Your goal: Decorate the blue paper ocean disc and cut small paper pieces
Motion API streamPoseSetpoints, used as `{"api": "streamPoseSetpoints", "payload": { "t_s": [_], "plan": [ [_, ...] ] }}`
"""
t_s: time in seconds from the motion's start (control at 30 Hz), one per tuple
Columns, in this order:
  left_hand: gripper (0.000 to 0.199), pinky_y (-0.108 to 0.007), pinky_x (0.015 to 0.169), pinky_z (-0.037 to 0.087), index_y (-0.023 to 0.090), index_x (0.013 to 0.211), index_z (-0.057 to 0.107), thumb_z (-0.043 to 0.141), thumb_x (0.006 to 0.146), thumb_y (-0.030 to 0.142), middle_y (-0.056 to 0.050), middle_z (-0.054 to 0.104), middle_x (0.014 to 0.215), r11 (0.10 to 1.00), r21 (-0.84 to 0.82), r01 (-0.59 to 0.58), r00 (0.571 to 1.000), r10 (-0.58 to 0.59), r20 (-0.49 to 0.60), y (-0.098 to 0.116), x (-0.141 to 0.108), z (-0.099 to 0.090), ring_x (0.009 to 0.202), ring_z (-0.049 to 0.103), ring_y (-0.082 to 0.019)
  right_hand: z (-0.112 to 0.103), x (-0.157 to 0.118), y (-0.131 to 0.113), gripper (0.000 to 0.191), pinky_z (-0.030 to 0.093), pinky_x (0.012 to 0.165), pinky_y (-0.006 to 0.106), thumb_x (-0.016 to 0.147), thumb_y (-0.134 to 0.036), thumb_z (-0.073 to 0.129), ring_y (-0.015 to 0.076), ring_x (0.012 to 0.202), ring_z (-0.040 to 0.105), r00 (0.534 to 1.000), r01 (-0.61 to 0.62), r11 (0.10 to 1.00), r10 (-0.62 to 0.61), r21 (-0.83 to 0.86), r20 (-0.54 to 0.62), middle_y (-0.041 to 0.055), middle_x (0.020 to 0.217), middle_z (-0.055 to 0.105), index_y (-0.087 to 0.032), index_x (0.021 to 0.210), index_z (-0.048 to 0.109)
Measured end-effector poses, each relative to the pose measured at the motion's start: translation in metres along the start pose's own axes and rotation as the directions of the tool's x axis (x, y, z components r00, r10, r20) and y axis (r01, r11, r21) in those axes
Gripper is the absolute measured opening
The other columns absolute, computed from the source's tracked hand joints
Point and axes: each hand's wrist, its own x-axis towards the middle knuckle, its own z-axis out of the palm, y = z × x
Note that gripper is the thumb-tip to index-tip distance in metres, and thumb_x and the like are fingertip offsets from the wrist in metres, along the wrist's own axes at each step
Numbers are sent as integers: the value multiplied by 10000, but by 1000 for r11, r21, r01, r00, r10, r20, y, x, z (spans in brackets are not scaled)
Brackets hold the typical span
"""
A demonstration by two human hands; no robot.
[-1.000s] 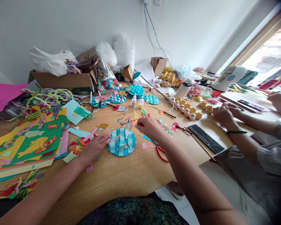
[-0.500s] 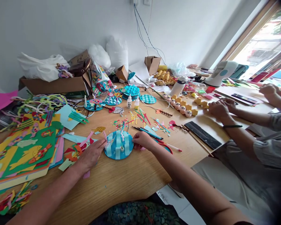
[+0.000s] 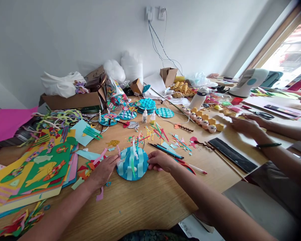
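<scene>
A round blue paper disc [image 3: 126, 173] with pale blue woven strips lies on the table in front of me. White and pink twisted pieces [image 3: 134, 147] stand up from it, and a green paper strip [image 3: 132, 164] shows near its middle. My left hand [image 3: 104, 172] grips the disc's left edge, its fingertips beside a pink twisted piece. At the right edge, my right hand [image 3: 162, 160] pinches the disc between thumb and fingers. Dark and blue pens [image 3: 165, 150] and red-handled scissors [image 3: 188, 166] lie just beyond my right hand.
Colored paper sheets with fish cutouts [image 3: 45, 164] cover the left side. Two glue bottles [image 3: 144, 116], paper scraps [image 3: 159, 132] and a stack of blue discs [image 3: 146, 105] lie behind. A co-worker's hands [image 3: 248, 125] rest at the right, near a dark flat case [image 3: 232, 154].
My view has shifted, so the table appears lower and farther right. A green strip now shows on the disc. Both hands stay at its edges; the co-worker's hands have moved slightly.
</scene>
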Motion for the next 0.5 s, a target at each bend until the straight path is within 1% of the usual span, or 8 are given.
{"api": "streamPoseSetpoints", "payload": {
  "t_s": [0.07,0.13,0.2,0.33,0.4,0.5],
  "plan": [
    [434,-410,1026,408,136,1241,532,313,870,82,-135,568,1283,999,-3,-32,999,32,9,-6,5,-7,1203,496,-203,2,0,-2,62,317,316,107,778,-89,567,44,343,500,1000,21,999,-21,43,17,-6,528,651,-132,740,592],
    [440,-459,1043,377,150,1230,540,318,858,72,-131,566,1287,998,0,-63,998,63,28,-14,13,-16,1203,495,-214,6,1,-8,101,372,365,105,786,-60,542,44,389,539,998,62,994,-64,89,12,-4,537,648,-123,721,586],
    [453,-454,1017,407,145,1222,546,325,837,52,-136,580,1266,998,2,-68,997,68,22,-26,23,-25,1184,508,-219,10,4,-16,133,397,402,100,788,-33,527,45,442,575,994,112,985,-112,131,-11,-8,547,643,-120,698,570],
    [496,-450,1017,407,154,1244,531,355,798,27,-124,572,1277,996,-1,-88,996,88,26,-57,45,-39,1183,505,-222,18,20,-37,154,372,381,101,793,-15,524,52,469,600,985,169,969,-162,179,-53,-16,549,632,-122,684,546],
    [535,-444,1015,409,163,1258,523,394,759,15,-116,570,1281,995,-1,-96,995,96,36,-74,57,-43,1191,496,-226,21,32,-47,176,364,376,101,801,-12,522,51,458,598,984,174,966,-163,189,-72,-27,523,613,-126,667,528],
    [569,-423,991,434,172,1241,546,377,731,-15,-111,586,1262,994,-5,-105,993,105,52,-99,72,-45,1172,513,-221,26,51,-61,212,350,369,103,823,-15,510,46,432,581,985,159,970,-143,183,-98,-31,504,593,-128,644,501]
  ]
}}
